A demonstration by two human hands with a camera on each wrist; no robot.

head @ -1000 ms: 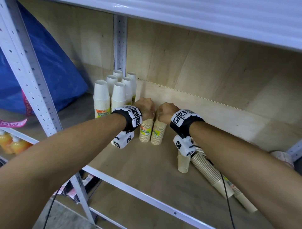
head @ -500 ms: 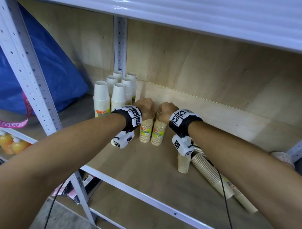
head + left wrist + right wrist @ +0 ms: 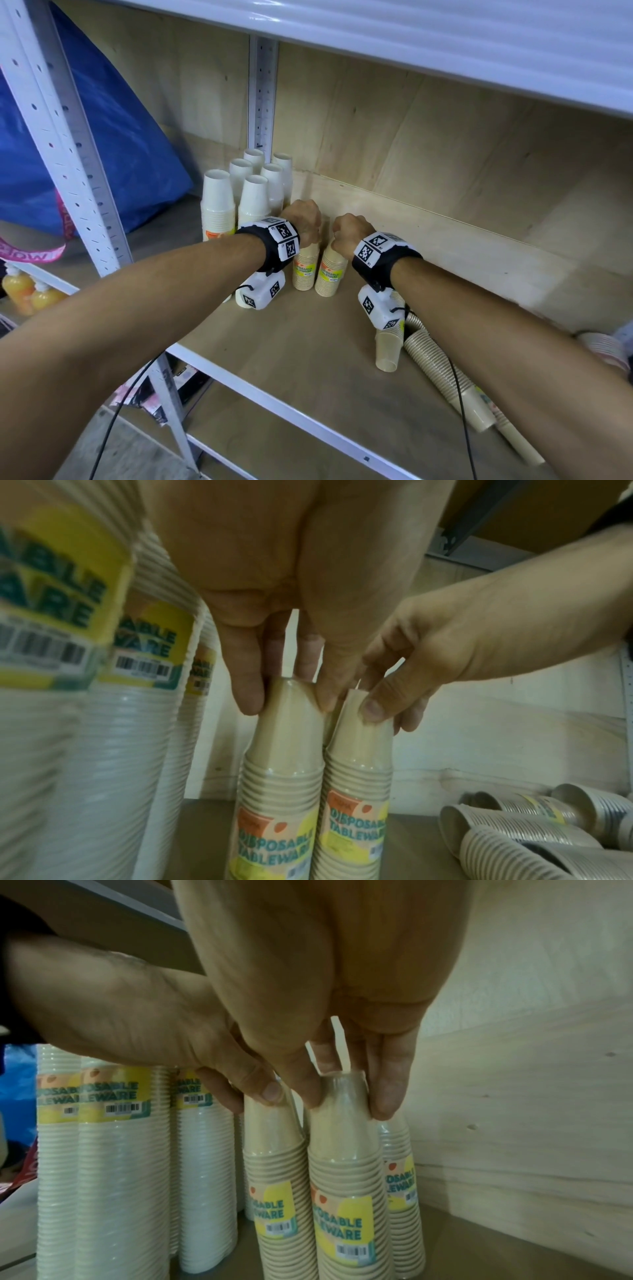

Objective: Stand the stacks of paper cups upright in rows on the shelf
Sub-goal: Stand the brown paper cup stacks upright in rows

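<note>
Two tan, wrapped stacks of paper cups stand upright side by side on the wooden shelf (image 3: 291,349). My left hand (image 3: 303,221) grips the top of the left tan stack (image 3: 304,272) from above, thumb and fingers curled round its top cup (image 3: 286,696). In the same way my right hand (image 3: 349,231) grips the top of the right tan stack (image 3: 330,275), as the right wrist view shows (image 3: 346,1093). A third tan stack (image 3: 399,1167) stands just behind the right one. Left of them, several taller white stacks (image 3: 219,205) stand in rows.
More cup stacks lie on their sides at the shelf's right (image 3: 442,370), one short tan stack (image 3: 388,349) nearest my right wrist. A white upright post (image 3: 68,144) stands front left, the plywood back wall (image 3: 445,171) is close behind, and an upper shelf (image 3: 445,44) hangs overhead.
</note>
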